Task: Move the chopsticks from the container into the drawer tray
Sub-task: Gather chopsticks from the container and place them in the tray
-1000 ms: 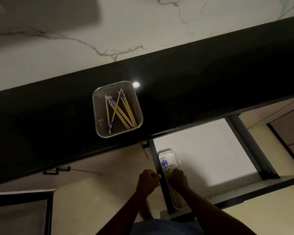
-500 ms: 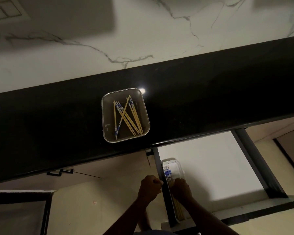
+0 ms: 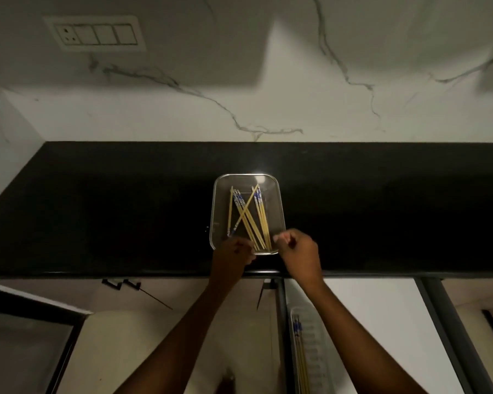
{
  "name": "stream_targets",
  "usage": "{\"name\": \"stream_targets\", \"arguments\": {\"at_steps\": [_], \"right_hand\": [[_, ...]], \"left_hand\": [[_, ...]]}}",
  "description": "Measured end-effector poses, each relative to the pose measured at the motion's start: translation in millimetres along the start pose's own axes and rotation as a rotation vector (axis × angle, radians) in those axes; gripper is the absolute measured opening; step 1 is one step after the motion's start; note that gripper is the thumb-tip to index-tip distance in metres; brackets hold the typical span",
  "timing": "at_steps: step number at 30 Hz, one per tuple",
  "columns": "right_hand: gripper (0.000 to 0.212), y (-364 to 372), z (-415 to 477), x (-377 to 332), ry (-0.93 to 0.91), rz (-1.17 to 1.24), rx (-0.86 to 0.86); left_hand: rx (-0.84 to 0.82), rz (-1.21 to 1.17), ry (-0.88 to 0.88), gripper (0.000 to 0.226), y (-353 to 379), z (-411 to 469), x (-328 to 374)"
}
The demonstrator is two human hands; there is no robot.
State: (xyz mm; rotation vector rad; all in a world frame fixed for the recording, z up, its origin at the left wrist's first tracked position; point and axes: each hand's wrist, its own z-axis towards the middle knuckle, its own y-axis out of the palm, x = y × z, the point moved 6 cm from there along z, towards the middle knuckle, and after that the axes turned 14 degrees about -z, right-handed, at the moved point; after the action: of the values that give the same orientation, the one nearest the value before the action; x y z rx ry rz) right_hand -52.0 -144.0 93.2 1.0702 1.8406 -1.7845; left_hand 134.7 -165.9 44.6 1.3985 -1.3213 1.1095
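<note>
Chopsticks of pale bamboo with blue ends (image 3: 248, 217) await pickup in the clear rectangular container (image 3: 219, 206). The left hand (image 3: 235, 251) and right hand (image 3: 298, 251) hover with fingers curled, and I cannot tell whether they grip anything. The next move likely calls for a pinch.

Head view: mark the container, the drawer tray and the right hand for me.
container (image 3: 276, 206): head view, on its bare right wall.
drawer tray (image 3: 319, 354): head view, on the bare white floor, right part.
right hand (image 3: 299, 251): head view, on the back of the hand.
</note>
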Motion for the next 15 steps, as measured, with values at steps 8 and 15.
{"name": "stream_targets", "arguments": {"at_steps": [8, 15], "right_hand": [[0.014, 73, 76, -78, 0.214, 0.110, -0.213], [0.020, 120, 82, -71, 0.427, 0.105, -0.225]], "left_hand": [[0.145, -0.087, -0.022, 0.030, -50, 37, 16], [0.165, -0.018, 0.002, 0.017, -85, 39, 7]]}}
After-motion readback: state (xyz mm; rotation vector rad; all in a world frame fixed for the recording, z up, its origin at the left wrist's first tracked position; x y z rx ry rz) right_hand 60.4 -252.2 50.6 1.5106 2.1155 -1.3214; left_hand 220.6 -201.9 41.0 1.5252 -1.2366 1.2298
